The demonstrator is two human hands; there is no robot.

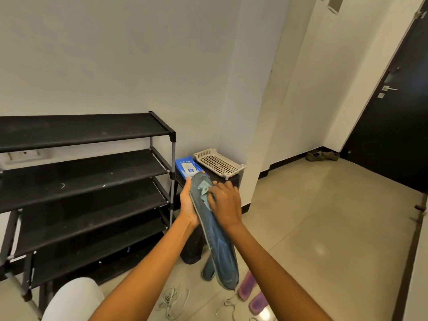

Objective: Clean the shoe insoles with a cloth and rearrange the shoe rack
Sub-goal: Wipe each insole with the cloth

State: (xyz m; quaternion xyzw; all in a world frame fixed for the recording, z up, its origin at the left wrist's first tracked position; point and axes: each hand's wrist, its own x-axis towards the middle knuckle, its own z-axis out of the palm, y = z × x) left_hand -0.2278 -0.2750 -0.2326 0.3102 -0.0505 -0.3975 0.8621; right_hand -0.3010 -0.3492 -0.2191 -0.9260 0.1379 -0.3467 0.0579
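Note:
A long blue-grey insole (217,242) is held up in front of me, toe end pointing away. My left hand (188,205) grips its left edge from below. My right hand (225,201) presses a pale green cloth (204,190) onto the insole's toe half, fingers curled over the cloth. A black shoe rack (83,181) with several bare fabric shelves stands at the left against the wall.
A second blue insole (207,272) and two purple insoles (251,291) lie on the floor below, beside loose grey laces (172,300). A black stool (196,246) carries a blue wipes pack (186,169) and a beige basket (218,162). A pair of shoes (322,155) sits by the dark door (398,126).

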